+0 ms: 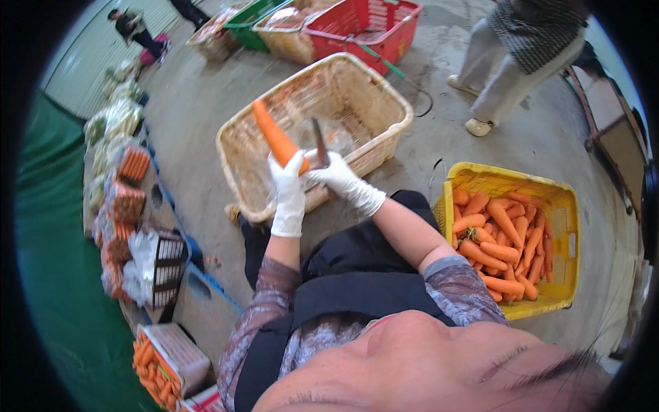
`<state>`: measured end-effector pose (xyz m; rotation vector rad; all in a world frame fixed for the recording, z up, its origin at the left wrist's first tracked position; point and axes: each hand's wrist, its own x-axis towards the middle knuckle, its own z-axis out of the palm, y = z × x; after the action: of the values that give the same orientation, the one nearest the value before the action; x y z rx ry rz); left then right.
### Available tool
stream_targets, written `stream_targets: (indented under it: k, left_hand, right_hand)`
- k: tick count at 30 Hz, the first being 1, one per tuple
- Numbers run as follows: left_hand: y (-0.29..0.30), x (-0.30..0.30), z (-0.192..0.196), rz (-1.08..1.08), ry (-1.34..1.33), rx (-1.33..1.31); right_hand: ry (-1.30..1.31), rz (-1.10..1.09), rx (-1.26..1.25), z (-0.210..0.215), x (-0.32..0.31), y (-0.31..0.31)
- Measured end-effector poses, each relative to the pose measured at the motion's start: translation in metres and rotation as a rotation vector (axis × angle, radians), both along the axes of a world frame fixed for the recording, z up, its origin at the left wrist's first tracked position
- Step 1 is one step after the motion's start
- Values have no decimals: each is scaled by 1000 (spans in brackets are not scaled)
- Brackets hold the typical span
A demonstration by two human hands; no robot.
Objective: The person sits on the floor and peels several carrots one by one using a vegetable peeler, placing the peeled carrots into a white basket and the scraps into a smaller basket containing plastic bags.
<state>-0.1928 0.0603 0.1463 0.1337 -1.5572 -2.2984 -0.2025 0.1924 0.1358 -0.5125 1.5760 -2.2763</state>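
Observation:
Both my hands wear white gloves and meet over a dirty cream plastic crate (230, 161). My left hand (287, 196) is closed round the thick end of a large orange carrot (273, 134), whose other end points up and to the left over the crate. In my right hand (345, 182) is a knife (319, 141) with a narrow dark blade pointing upward; its handle is hidden in my fingers. My right fingertips are close beside the carrot's thick end. Inside the crate lies some clear plastic film (312, 134).
To my right stands a yellow crate (564, 275) heaped with carrots (504, 240). Beyond are red (405, 34) and green (250, 31) crates. A person in grey trousers (504, 75) stands at right. Bagged vegetables (127, 165) line the left, and a carrot box (185, 353) sits lower left.

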Motion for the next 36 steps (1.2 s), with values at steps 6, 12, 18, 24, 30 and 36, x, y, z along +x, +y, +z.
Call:
stream_targets:
  k: [6, 12, 18, 24, 30, 36]
  left_hand:
    - [-21, 12, 1, -250, -145, 515]
    - [-20, 32, -2, -344, -106, 526]
    - [-19, 44, 10, -341, -20, 348]
    - [0, 56, 23, -387, -63, 564]
    - [-9, 60, -42, -311, -42, 251]
    - [10, 81, -48, -303, -81, 206]
  right_hand:
    - [-18, -161, -65, 5, -3, 22]
    - [-80, -96, -6, 1, 2, 28]
    - [-138, -69, 93, -6, 34, 14]
    - [-236, -156, 128, -6, 65, 18]
    - [-335, -199, 4, -19, 90, 7]
    - [-443, -25, -105, -45, 96, 8]
